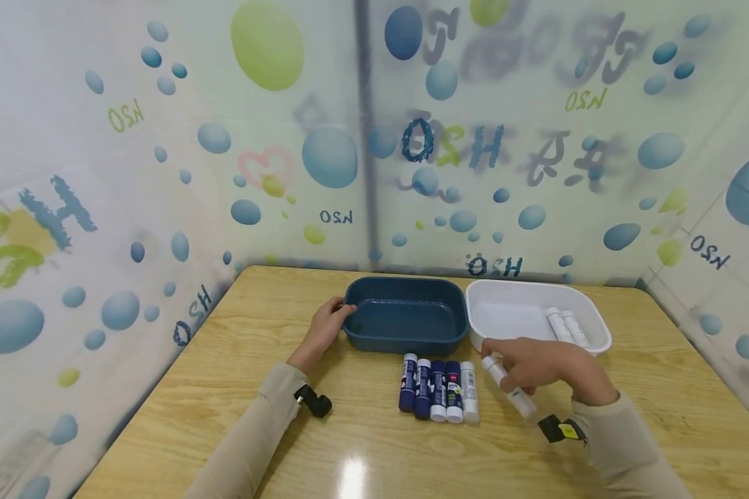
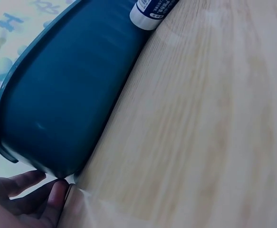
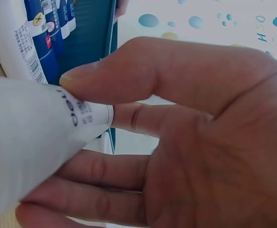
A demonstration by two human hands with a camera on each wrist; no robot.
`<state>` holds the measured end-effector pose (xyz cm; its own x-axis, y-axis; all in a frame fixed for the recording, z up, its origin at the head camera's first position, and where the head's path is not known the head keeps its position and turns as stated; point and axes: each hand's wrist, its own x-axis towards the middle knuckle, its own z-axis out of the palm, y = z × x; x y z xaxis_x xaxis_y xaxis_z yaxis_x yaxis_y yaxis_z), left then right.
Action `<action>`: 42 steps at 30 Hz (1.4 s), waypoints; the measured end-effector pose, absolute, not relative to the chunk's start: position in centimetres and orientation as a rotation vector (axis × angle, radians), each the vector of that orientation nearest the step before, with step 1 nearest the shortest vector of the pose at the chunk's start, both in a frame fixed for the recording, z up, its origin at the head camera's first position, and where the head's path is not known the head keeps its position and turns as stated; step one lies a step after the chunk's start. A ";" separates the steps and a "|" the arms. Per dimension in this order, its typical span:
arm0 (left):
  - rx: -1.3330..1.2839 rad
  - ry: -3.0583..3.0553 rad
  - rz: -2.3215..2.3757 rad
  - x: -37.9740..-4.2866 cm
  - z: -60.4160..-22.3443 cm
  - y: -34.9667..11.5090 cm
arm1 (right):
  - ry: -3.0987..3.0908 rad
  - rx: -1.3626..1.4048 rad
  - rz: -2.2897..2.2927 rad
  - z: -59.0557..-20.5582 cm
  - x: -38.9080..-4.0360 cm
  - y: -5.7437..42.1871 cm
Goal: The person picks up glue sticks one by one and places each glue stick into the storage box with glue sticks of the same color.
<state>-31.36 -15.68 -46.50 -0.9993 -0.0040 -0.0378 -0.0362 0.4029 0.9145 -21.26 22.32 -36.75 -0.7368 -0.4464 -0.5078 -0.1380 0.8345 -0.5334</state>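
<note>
My right hand [image 1: 537, 360] grips a white glue stick [image 1: 518, 398] between thumb and fingers, tilted in front of the white basin [image 1: 505, 346]. Close up in the right wrist view, the white glue stick [image 3: 33, 137] has dark lettering, and the thumb lies along its side. My left hand [image 1: 324, 329] holds the left end of a dark blue basin [image 1: 406, 344], thumb at the rim. From the left wrist, its fingers [image 2: 29, 183] show against the end of the blue basin [image 2: 67, 90]. A row of glue sticks, several blue and one white glue stick [image 1: 469, 391], lies before the basins.
Two white glue sticks [image 1: 566, 327] lie in the right part of the white basin. Both basins stand side by side at the back of the wooden table [image 1: 274, 294], before a patterned curtain [image 1: 331, 242]. Bare wood shows between the forearms.
</note>
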 end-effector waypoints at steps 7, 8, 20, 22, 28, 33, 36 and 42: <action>-0.033 2.616 1.714 -31.3 -46.5 -15.7 | 2.375 -0.465 -0.639 -36.3 -21.2 22.5; -0.031 2.618 1.718 -31.2 -46.5 -15.7 | 2.374 -0.470 -0.638 -36.3 -21.2 22.5; -0.042 2.625 1.745 -30.9 -46.9 -15.6 | 2.353 -0.399 -0.644 -37.2 -21.1 22.0; -0.045 2.616 1.755 -30.9 -46.9 -15.5 | 2.346 -0.393 -0.650 -37.3 -21.1 21.9; -0.039 2.623 1.770 -30.9 -46.9 -15.5 | 2.356 -0.383 -0.639 -37.2 -21.2 21.7; -0.041 2.624 1.762 -31.0 -46.9 -15.5 | 2.367 -0.389 -0.637 -37.2 -21.2 22.0; -0.042 2.620 1.758 -30.9 -46.9 -15.5 | 2.376 -0.401 -0.642 -37.2 -21.1 22.1; -0.043 2.614 1.748 -30.8 -46.7 -15.5 | 2.385 -0.434 -0.656 -36.9 -21.1 22.3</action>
<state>-30.79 -15.47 -46.74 -0.9996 -0.0242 -0.0126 -0.0209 0.3817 0.9241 -21.12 22.29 -36.89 -0.7542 -0.4505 -0.4776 -0.1427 0.8225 -0.5505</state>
